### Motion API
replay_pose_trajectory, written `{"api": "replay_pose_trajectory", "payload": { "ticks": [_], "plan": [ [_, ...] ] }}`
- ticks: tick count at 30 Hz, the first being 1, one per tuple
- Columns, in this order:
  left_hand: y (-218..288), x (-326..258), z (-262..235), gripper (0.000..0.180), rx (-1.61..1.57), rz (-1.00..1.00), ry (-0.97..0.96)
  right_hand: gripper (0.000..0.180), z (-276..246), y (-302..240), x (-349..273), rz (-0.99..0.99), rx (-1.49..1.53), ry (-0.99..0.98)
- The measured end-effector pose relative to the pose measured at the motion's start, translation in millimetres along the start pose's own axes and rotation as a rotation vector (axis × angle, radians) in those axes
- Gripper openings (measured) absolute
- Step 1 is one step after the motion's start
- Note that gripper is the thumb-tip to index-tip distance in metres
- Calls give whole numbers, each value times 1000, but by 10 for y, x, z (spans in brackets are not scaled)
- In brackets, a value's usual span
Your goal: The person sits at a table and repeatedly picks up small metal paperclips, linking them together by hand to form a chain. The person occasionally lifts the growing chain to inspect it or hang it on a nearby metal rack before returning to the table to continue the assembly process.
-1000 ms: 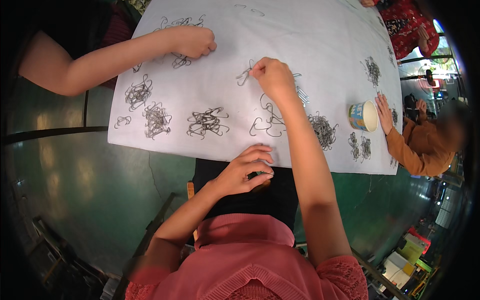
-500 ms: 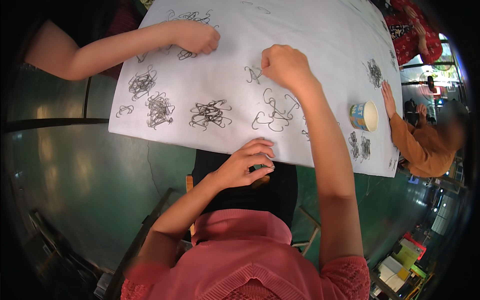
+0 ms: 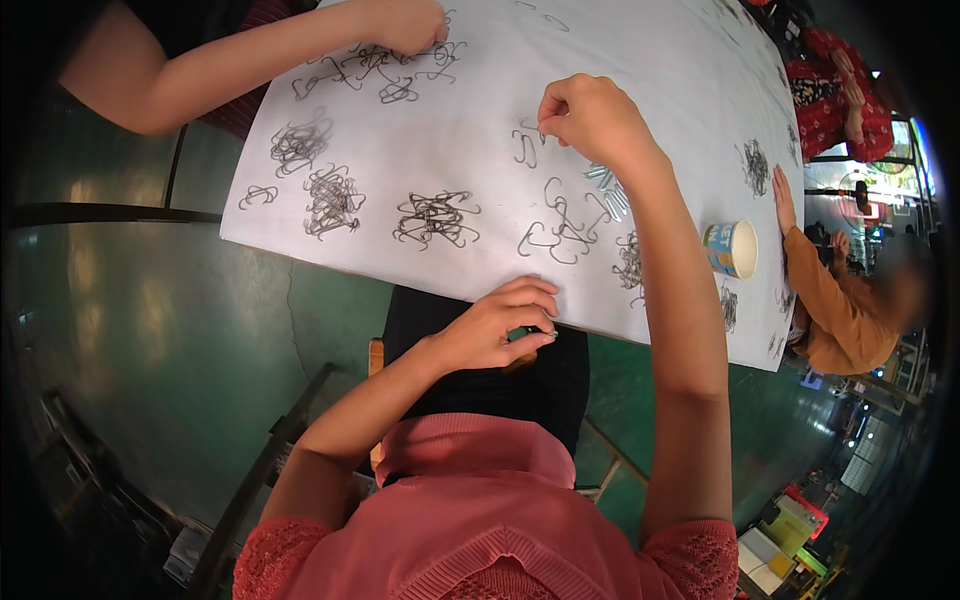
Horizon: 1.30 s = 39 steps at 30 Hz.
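My right hand is closed in a pinch over the white-covered table, its fingertips on a dark S-shaped wire hook. Just below that lies another wire hook. Several loose hooks are spread between my two hands. Silvery metal pieces lie beside my right forearm, which partly covers them. At the near table edge my left hand has its thumb and forefinger nearly together, with a small shiny bit at the tips too small to name.
Piles of dark hooks line the table's near left side. Another person's hand reaches in from the left over a spread of hooks. A paper cup stands at the right. Beyond it, an orange-sleeved person's hand rests on the table.
My right hand has moved slightly up and right, with a hook now showing at its fingertips. The other person's hand at the left moved farther away. My left hand stays at the edge.
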<state>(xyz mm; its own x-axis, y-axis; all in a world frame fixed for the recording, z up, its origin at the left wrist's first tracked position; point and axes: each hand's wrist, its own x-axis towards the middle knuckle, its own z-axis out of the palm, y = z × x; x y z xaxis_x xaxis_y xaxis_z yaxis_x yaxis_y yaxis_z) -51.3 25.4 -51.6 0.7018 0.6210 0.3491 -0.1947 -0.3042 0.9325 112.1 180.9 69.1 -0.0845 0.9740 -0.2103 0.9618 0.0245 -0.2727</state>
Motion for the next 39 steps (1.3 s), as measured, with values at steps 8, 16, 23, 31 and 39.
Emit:
{"api": "replay_pose_trajectory", "payload": {
  "ticks": [8, 16, 23, 31, 39],
  "plan": [
    [-30, -1, 10, 11, -6, 22, -8, 3, 162, 79, 36, -3, -316, 19],
    [-29, -11, 3, 11, -8, 15, -15, 4, 108, 40, -10, -33, 61, 108],
    [-24, -8, 3, 11, -6, 18, -15, 8, 96, 40, -37, -21, 114, 147],
    [-24, -13, 0, 11, 4, 17, -23, 13, 108, -29, 6, -69, -139, -20],
    [-28, -16, 26, 11, 12, 4, -16, 15, 57, 286, -215, 118, -85, -105]
  ]
}}
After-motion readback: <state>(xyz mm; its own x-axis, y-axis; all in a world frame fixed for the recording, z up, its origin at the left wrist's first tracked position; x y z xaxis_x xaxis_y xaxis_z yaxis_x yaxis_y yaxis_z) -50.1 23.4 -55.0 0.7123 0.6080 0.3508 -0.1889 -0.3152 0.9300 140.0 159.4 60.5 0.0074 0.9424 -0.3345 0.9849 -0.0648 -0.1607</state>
